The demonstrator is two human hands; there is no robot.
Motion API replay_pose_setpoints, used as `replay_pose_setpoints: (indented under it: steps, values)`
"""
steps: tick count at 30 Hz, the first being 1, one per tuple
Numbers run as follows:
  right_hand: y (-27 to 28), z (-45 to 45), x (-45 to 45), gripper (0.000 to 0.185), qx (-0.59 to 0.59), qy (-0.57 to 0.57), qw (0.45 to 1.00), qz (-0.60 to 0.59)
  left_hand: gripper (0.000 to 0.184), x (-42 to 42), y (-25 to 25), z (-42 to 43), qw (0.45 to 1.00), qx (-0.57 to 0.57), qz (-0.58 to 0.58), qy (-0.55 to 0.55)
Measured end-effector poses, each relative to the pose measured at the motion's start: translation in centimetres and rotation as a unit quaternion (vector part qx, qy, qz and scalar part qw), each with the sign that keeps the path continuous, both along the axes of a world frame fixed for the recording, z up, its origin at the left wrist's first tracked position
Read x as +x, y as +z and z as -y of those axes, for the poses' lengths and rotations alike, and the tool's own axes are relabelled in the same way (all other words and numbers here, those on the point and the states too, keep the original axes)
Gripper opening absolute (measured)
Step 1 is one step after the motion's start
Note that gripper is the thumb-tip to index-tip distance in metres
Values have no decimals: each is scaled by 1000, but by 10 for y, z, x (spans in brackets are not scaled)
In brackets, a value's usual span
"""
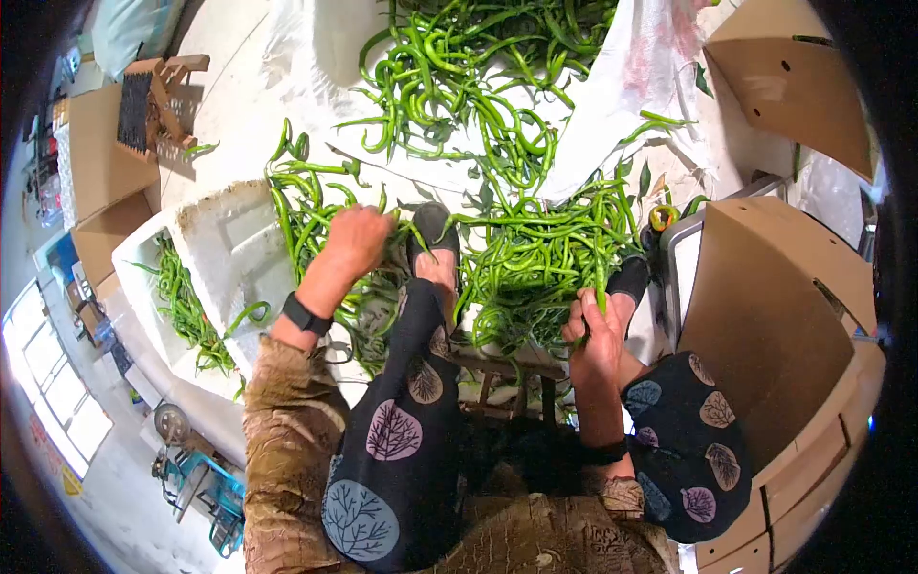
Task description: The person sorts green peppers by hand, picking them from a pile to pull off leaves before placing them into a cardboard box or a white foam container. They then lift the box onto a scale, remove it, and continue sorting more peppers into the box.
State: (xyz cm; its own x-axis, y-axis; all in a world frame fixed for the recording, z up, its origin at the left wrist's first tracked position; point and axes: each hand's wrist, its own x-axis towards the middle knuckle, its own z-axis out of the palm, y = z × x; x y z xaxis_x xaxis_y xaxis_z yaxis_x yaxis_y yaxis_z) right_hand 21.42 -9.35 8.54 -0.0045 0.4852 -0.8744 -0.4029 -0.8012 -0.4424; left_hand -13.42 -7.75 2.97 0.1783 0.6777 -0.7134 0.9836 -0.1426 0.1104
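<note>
1. Your right hand [598,325] has its fingers closed on a green pepper [601,279] that points away from you, at the near edge of the middle pile [535,253].
2. Your left hand [356,241] is above the peppers by your shoe [432,222], fingers curled; whether they grip one cannot be told from this view.
3. The middle pile lies between your feet, many of its peppers running crosswise.
4. Beyond it, a larger heap [478,81] spreads over white sheeting [320,72].
5. To your left, more peppers lie inside a white foam box [145,304].
6. To your right stands an open cardboard box [765,306].
</note>
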Motion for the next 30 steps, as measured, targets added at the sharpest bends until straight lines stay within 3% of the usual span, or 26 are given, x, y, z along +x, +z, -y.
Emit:
replay_pose_setpoints:
  steps: [2, 4, 6, 8, 11, 15, 19, 21, 22, 24, 26, 28, 29, 30]
  values:
    - [-2, 5, -1, 11, -2, 7, 1000, 7, 34, -3, 7, -13, 999, 43, 0, 21]
    - [0, 6, -6, 12, -6, 15, 1000, 12, 38, 19, -3, -47, 960, 263, 99, 13]
    - [3, 3, -8, 12, -5, 20, 999, 26, 49, 54, -21, -95, 908, 392, 135, -65]
    - [6, 1, -7, 12, -4, 19, 1000, 24, 45, 83, -65, -130, 871, 454, 138, -125]
    - [5, 1, -3, 13, -3, 14, 1000, 13, 33, 95, -93, -147, 881, 416, 154, -166]
    - [5, 2, -3, 12, -2, 12, 1000, 11, 20, 80, -75, -151, 901, 374, 143, -166]
    - [8, 0, -4, 11, 2, 20, 1000, 15, 19, 55, -8, -127, 880, 430, 154, -127]
    - [5, 5, -1, 12, 11, 0, 1000, 6, 14, 57, 32, -110, 904, 410, 122, 0]
    - [4, 6, 0, 12, 11, -3, 1000, 6, 14, 60, 29, -100, 904, 409, 123, -4]
    - [3, 4, -1, 12, -26, -4, 1000, 10, 22, 62, 13, -73, 942, 260, 211, -33]
    - [7, -1, -2, 12, -16, -8, 1000, 16, 26, 75, 9, -56, 927, 227, 296, 35]
    - [9, 2, -2, 12, -14, -8, 1000, 22, 34, 94, 9, -37, 930, 119, 343, 54]
    - [7, 3, -1, 11, -8, -21, 999, 32, 43, 103, 10, -27, 916, 57, 395, 46]
    - [5, 3, -1, 10, -2, -36, 998, 42, 51, 109, 9, -19, 885, 65, 460, 25]
